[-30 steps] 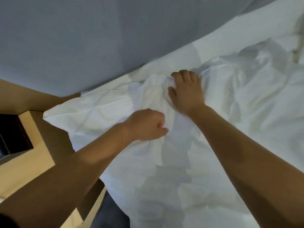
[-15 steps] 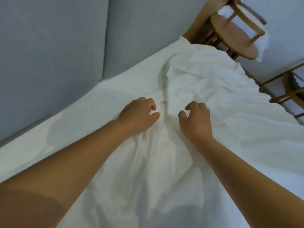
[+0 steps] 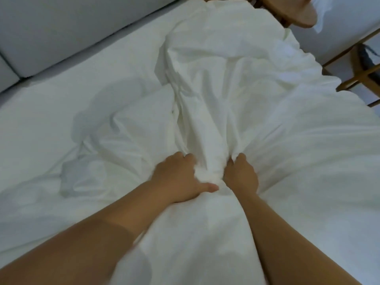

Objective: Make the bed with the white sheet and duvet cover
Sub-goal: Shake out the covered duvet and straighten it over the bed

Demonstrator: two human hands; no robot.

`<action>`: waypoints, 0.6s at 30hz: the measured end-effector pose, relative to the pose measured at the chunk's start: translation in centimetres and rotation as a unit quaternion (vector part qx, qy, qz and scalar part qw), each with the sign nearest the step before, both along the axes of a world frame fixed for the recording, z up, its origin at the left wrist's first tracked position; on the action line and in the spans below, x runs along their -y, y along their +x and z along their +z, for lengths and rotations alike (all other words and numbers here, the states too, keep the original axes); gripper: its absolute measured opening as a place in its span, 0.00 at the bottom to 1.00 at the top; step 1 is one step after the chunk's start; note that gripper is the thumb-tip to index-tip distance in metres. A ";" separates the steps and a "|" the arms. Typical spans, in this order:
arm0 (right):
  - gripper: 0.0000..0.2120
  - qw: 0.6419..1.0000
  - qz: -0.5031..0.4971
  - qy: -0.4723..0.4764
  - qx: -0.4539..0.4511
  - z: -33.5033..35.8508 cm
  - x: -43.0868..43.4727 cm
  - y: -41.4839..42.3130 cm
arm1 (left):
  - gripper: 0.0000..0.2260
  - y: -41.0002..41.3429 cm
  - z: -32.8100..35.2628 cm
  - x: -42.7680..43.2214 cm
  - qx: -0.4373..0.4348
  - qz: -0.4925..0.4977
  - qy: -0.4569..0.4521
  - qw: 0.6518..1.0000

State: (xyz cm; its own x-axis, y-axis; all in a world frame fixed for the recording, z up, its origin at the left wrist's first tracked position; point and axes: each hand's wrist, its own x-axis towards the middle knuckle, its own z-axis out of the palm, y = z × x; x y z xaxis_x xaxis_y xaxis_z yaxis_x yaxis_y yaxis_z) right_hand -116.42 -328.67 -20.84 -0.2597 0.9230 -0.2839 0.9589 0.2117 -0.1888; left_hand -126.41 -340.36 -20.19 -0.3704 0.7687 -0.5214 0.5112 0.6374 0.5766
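Gripping, in the head view, one bunched ridge of the duvet cover: left hand with fingers curled into the cloth and thumb stretched under the bunch; right hand just beside it, fingers dug into the same fold. The cover runs crumpled ahead of both hands. White sheet lies flat beyond the left hand, grey headboard past it. Wooden chair far ahead of the right hand.
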 end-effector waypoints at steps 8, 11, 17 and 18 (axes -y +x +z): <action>0.18 0.925 -0.261 0.081 -0.265 3.0 -4.3 2.6 | 0.44 -1.1 -2.9 -0.7 -0.134 0.107 -0.058 0.984; 0.15 0.962 -0.212 0.074 -0.153 0.9 -3.4 2.5 | 0.46 -1.0 -3.5 -0.8 -0.150 0.127 -0.060 0.979; 0.12 0.994 -0.104 0.024 -0.037 -1.4 -2.0 1.5 | 0.46 1.1 -2.3 -0.9 -0.165 -0.025 0.005 0.986; 0.11 0.995 -0.095 0.027 -0.034 -1.7 -1.9 1.4 | 0.46 1.7 -2.2 -1.0 -0.165 -0.060 0.005 0.985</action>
State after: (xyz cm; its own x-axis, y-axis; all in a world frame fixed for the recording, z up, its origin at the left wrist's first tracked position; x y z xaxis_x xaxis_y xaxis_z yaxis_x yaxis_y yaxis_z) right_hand -115.01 -326.75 -22.55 -0.0962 0.9707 -0.2202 0.9681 0.0398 -0.2473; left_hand -124.69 -339.33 -22.34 -0.4247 0.8219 -0.3797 0.7423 0.5562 0.3737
